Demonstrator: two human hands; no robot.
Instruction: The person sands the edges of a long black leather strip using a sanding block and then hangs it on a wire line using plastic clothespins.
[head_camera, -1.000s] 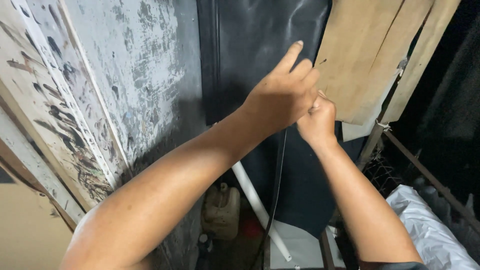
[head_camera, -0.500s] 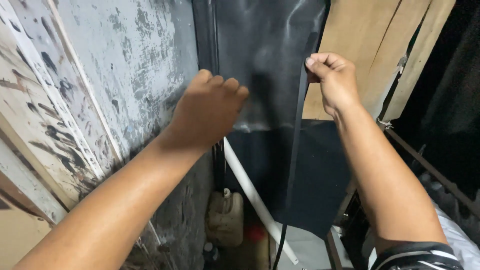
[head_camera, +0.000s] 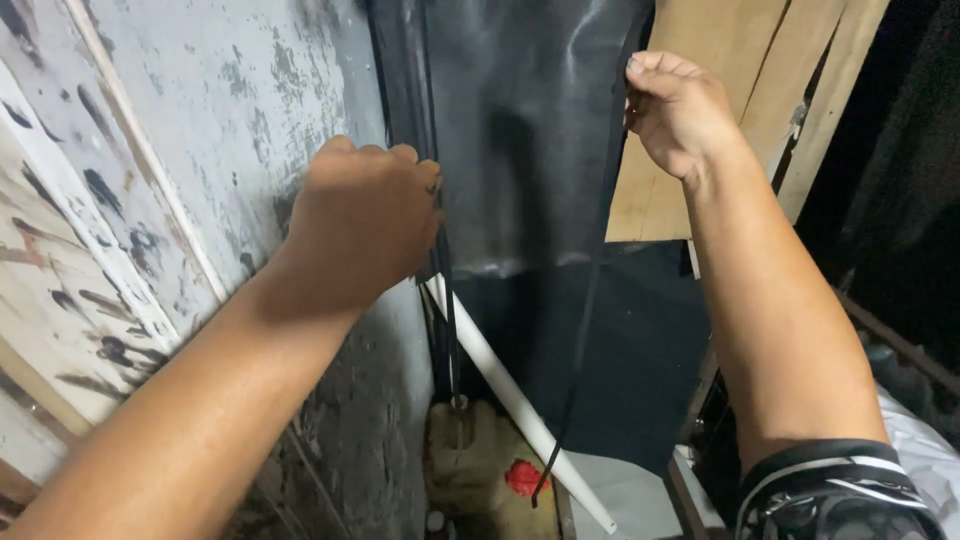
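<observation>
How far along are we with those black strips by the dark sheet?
Done: each hand grips a strip. In hand: the right hand holds one black strip up high, its end dangling free; the left hand grips a second strip at the dark sheet's edge. Left: neither looks fastened.

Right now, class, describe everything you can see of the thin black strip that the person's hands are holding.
The black strip is narrow, flat and flexible, like rubber or plastic. The right hand pinches its upper end in a closed fist beside the wooden boards. From there it hangs down in front of the black sheet, narrowing to a loose end near the white pipe. The left hand grips a second dark strand at the sheet's left edge.
</observation>
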